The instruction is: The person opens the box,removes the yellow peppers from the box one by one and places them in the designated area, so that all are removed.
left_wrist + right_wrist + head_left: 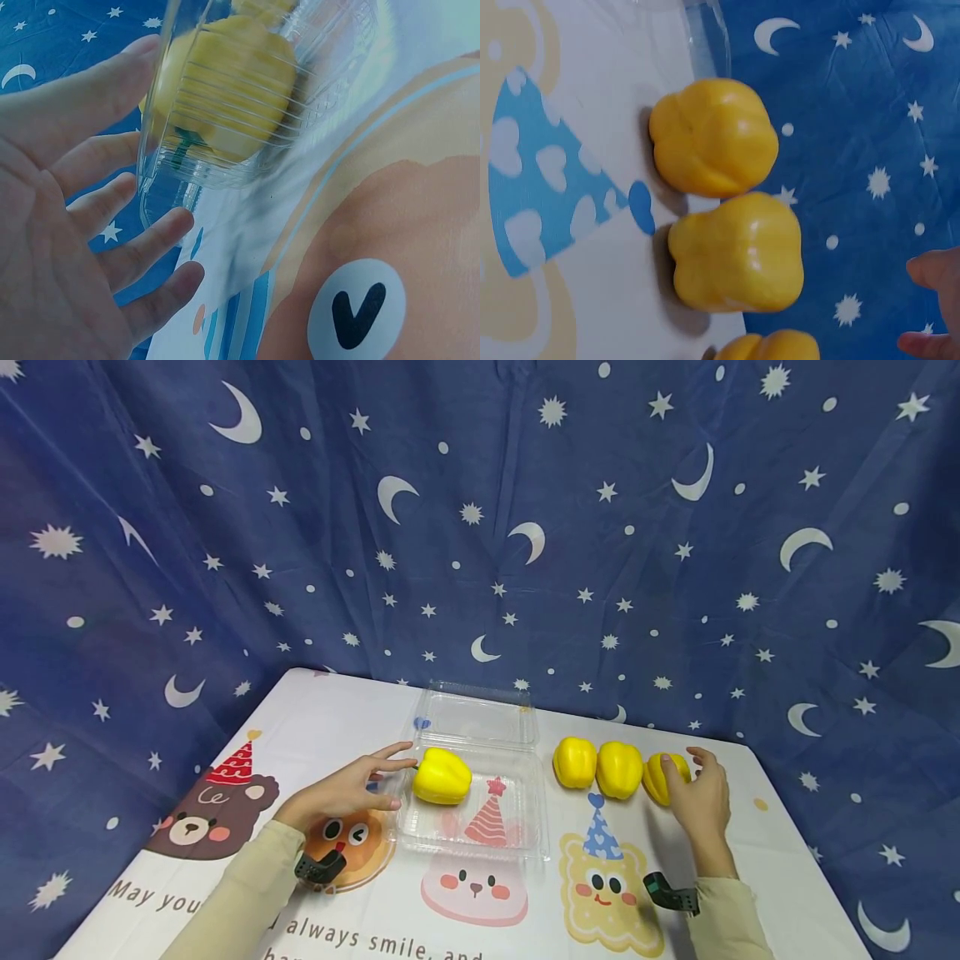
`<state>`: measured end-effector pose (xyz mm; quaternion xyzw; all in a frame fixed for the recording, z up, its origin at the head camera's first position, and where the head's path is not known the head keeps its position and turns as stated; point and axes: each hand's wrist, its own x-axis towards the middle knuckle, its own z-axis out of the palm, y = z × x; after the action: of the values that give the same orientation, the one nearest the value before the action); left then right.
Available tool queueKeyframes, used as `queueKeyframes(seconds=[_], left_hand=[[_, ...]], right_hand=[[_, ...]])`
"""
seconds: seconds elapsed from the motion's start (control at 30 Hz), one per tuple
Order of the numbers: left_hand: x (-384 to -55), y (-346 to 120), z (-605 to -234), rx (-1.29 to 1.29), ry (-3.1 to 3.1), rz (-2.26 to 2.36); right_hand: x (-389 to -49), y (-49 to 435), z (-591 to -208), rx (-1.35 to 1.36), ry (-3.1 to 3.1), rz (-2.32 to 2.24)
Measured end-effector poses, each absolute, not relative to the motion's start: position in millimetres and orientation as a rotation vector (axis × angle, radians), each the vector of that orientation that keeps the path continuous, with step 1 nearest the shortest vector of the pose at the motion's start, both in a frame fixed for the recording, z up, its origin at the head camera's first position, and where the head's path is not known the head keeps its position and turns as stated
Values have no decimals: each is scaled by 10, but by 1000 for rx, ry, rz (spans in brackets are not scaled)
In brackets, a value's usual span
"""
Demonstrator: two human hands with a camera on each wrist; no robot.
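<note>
A clear plastic clamshell box lies with its lid folded back. Inside its left part sits a yellow bell pepper with a green stem, seen through the ridged wall in the left wrist view. My left hand is spread at the box's left edge, its fingertips right by the clear wall. To the right, my right hand reaches around another yellow pepper, the thumb overlapping it. Fingers of that hand stand apart from the pepper in the right wrist view.
Two more yellow peppers, one on the left and one in the middle, stand in a row between the box and my right hand. A white cartoon-printed cloth covers the table. Behind hangs a blue star-and-moon curtain.
</note>
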<state>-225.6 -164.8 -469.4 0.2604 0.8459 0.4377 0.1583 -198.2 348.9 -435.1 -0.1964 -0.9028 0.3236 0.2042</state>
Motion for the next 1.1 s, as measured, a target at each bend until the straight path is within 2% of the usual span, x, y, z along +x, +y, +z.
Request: queueKeyframes(seconds=[0.47,1.1], left_hand=[[-2257,-1652,-4683,733,2409,1268],[-2252,-1647,-4673,757,2419,1258]], right_hand=[[-1931,3183,-4309,-443,-2584,928],[-1876,2775,-4448,-255,-2695,899]])
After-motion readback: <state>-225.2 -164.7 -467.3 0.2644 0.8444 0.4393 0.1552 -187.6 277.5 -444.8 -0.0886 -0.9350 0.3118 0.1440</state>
